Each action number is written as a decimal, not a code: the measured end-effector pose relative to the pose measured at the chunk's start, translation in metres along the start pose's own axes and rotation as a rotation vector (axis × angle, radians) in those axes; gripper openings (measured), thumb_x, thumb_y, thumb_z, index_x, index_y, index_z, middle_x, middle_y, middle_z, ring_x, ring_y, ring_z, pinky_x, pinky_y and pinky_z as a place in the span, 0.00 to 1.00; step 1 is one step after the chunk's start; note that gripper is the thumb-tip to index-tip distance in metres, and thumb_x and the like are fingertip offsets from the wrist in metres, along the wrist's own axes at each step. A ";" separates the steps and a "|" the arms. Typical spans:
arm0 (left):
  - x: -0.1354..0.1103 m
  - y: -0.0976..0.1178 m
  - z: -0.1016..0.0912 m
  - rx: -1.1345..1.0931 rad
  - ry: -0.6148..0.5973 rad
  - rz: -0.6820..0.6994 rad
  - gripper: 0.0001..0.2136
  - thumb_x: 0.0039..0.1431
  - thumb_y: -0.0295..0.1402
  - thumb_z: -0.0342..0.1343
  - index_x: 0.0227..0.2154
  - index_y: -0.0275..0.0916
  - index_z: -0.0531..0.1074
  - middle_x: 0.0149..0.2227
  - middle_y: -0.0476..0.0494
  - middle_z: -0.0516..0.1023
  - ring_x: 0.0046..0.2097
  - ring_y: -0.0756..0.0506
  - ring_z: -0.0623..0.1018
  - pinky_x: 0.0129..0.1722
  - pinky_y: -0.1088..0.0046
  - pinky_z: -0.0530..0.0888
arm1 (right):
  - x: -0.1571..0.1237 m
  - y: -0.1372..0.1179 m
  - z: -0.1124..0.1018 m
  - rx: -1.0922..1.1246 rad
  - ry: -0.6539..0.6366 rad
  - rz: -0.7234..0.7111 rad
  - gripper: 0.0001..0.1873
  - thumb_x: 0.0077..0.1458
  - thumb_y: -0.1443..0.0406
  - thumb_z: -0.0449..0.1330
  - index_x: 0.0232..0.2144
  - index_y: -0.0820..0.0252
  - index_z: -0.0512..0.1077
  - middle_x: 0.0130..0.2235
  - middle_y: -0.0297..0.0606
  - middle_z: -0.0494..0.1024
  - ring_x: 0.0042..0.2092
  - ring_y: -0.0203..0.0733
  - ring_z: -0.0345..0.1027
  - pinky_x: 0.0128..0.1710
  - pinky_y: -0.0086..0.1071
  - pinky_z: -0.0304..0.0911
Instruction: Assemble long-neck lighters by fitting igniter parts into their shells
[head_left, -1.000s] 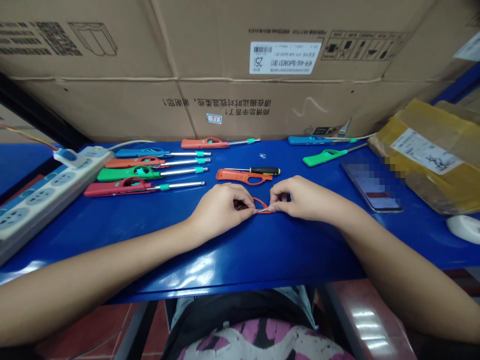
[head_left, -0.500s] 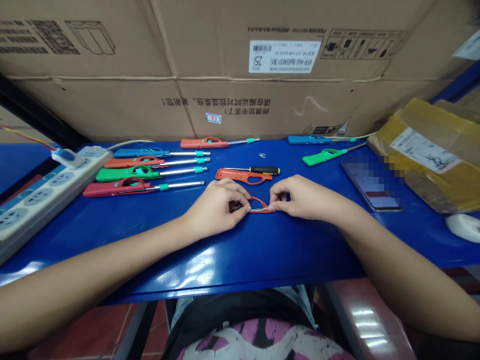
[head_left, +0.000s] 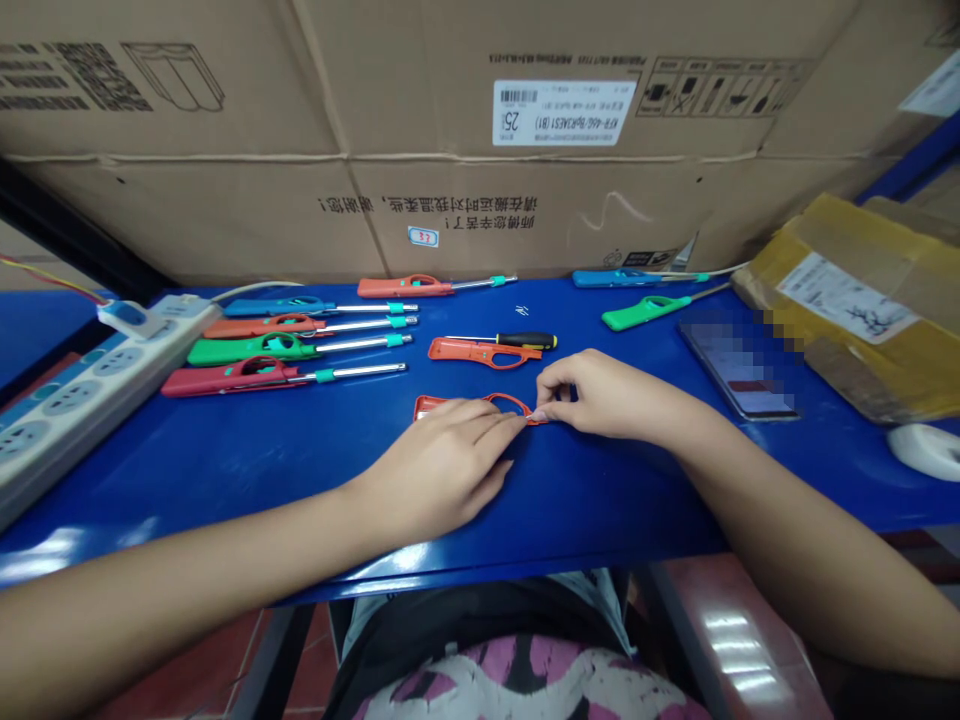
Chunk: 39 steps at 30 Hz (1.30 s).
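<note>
An orange lighter casing half (head_left: 430,404) lies on the blue table in front of me, its trigger loop toward the right. My left hand (head_left: 450,455) rests over its middle and hides much of it. The left fingers are stretched out toward the casing's right end, with the thumb apart. At that end my right hand (head_left: 570,392) is closed in a pinch, on what looks like a thin white wire (head_left: 529,416). Just behind lies another orange casing half (head_left: 465,350), beside a black and yellow screwdriver (head_left: 527,341).
Several long-necked lighters, such as a red one (head_left: 225,377), lie left. A blue lighter (head_left: 609,279) and a green lighter (head_left: 645,311) lie back right, near a phone (head_left: 739,375) and a taped parcel (head_left: 855,300). A power strip (head_left: 75,395) stands left; a large carton (head_left: 420,120) walls the back.
My left hand has let go of its pinch, flattened, and shifted so its fingertips reach the casing's right end. The casing's left end now shows. My right hand stays nearly still.
</note>
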<state>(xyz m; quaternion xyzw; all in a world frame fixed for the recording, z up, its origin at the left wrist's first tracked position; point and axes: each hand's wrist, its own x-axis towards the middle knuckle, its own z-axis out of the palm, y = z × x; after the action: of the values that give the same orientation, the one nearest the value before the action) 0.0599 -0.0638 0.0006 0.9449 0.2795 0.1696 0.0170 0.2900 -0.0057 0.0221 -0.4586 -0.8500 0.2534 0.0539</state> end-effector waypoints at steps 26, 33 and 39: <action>0.017 0.051 0.008 0.308 -0.204 -0.104 0.21 0.66 0.40 0.54 0.55 0.28 0.70 0.51 0.31 0.76 0.48 0.32 0.78 0.47 0.55 0.78 | 0.005 0.015 -0.005 0.218 -0.097 0.038 0.10 0.50 0.60 0.67 0.26 0.62 0.77 0.30 0.36 0.81 0.33 0.38 0.71 0.33 0.29 0.60; 0.013 0.045 0.008 0.244 -0.164 -0.128 0.22 0.66 0.42 0.53 0.54 0.29 0.69 0.52 0.29 0.75 0.55 0.30 0.74 0.57 0.49 0.72 | 0.005 0.012 -0.008 0.220 -0.086 0.053 0.12 0.51 0.59 0.67 0.25 0.62 0.78 0.29 0.37 0.82 0.33 0.39 0.72 0.33 0.29 0.61; 0.004 0.052 0.007 0.183 -0.129 -0.076 0.21 0.66 0.41 0.53 0.54 0.31 0.70 0.60 0.29 0.72 0.61 0.32 0.71 0.62 0.51 0.66 | 0.003 0.015 -0.010 0.239 -0.084 0.011 0.09 0.52 0.61 0.66 0.28 0.61 0.81 0.30 0.37 0.83 0.34 0.40 0.74 0.34 0.29 0.63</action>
<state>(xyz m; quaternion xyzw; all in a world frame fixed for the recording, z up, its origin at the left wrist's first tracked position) 0.0927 -0.1046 0.0018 0.9402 0.3277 0.0816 -0.0450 0.3024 0.0074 0.0231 -0.4426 -0.8128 0.3721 0.0712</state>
